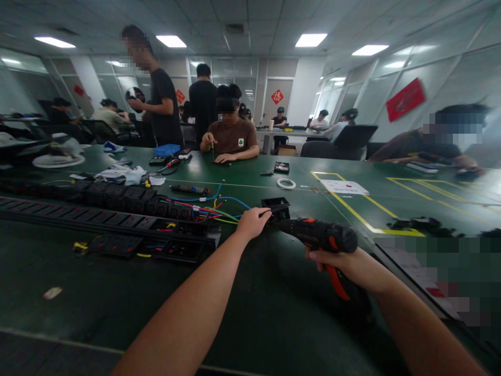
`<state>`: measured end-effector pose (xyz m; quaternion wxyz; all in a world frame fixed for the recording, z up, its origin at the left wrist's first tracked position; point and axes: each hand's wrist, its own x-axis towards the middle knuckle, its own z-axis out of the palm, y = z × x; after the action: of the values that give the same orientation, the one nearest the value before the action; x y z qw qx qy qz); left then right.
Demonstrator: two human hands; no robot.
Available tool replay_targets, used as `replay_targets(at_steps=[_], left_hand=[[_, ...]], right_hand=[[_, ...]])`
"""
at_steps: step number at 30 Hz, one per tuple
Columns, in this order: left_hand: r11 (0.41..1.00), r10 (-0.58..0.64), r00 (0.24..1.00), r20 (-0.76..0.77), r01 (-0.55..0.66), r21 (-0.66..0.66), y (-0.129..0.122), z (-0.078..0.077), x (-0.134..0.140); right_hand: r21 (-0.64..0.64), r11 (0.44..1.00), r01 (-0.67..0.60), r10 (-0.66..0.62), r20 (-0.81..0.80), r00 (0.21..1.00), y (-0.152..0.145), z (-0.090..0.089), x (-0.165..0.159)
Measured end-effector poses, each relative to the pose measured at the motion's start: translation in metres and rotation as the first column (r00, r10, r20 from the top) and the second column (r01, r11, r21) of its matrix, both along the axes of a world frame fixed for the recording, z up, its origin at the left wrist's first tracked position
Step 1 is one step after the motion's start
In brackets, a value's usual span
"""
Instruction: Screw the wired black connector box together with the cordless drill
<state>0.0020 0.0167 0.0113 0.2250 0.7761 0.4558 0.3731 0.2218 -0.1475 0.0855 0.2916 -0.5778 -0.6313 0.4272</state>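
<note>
My right hand (336, 258) is wrapped round the grip of a black and orange cordless drill (313, 233). The drill points left, its front end close to a small black frame-shaped part (279, 203). My left hand (253, 221) is closed at the near side of that part, thumb and fingers together; it seems to hold the part, though the drill's tip and the exact contact are hidden. Coloured wires (219, 211) run from the left toward the part. Further left lie long black power strips (97, 216) with rows of sockets.
A black and grey screwdriver-like tool (190, 189) lies behind the wires. A white tape ring (286, 184), a blue tray (166, 150) and yellow tape outlines (352, 206) are on the green table (250, 313). Across it a person (230, 133) works with a tool.
</note>
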Motion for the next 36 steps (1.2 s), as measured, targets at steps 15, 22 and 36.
replay_targets(at_steps=[15,22,36], left_hand=[[0.999,0.004,1.000,0.024,-0.004,-0.037,0.0019,0.0000,-0.0008],[1.000,-0.005,1.000,0.020,0.005,-0.017,0.0035,-0.0043,-0.0006],[0.999,-0.001,1.000,0.010,0.001,-0.032,0.0003,0.0000,-0.0005]], right_hand=[[-0.034,0.999,0.039,-0.036,0.077,0.996,-0.0024,0.0020,-0.0013],[-0.002,0.999,0.046,-0.045,0.071,0.996,-0.0029,0.0032,-0.0039],[-0.001,0.999,0.037,-0.037,0.120,0.992,-0.0028,0.0028,-0.0025]])
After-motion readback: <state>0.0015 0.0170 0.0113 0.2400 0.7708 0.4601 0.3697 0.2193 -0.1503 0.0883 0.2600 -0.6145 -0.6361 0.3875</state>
